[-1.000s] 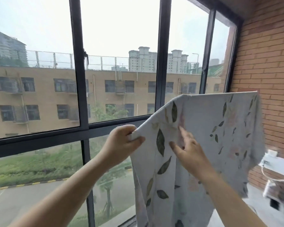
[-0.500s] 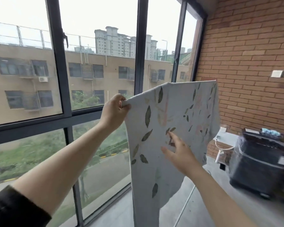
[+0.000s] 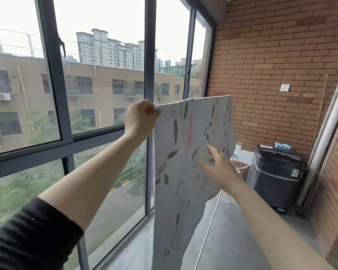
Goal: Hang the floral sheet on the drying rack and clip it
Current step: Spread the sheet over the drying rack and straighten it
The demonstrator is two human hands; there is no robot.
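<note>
The floral sheet [image 3: 185,145], pale with green leaves and pink blooms, hangs in front of the window with its top edge level and its lower part reaching toward the floor. My left hand [image 3: 140,118] pinches the sheet's top left corner. My right hand [image 3: 220,168] is spread with straight fingers against the sheet's front face, lower right. A thin white rod [image 3: 209,228] of the rack slants below the sheet. What the far top edge of the sheet hangs from is hidden. No clip shows.
Dark-framed windows [image 3: 149,61] run along the left. A brick wall [image 3: 277,61] closes the far end, with a black washing machine [image 3: 275,172] and a white shelf [image 3: 241,154] at its foot. A white pipe [image 3: 328,131] runs along the right wall. Bare concrete floor [image 3: 232,240] lies below.
The view has swung right, revealing the brick wall and washing machine. My right hand has slid down and to the right across the sheet. The left hand keeps its pinch on the corner.
</note>
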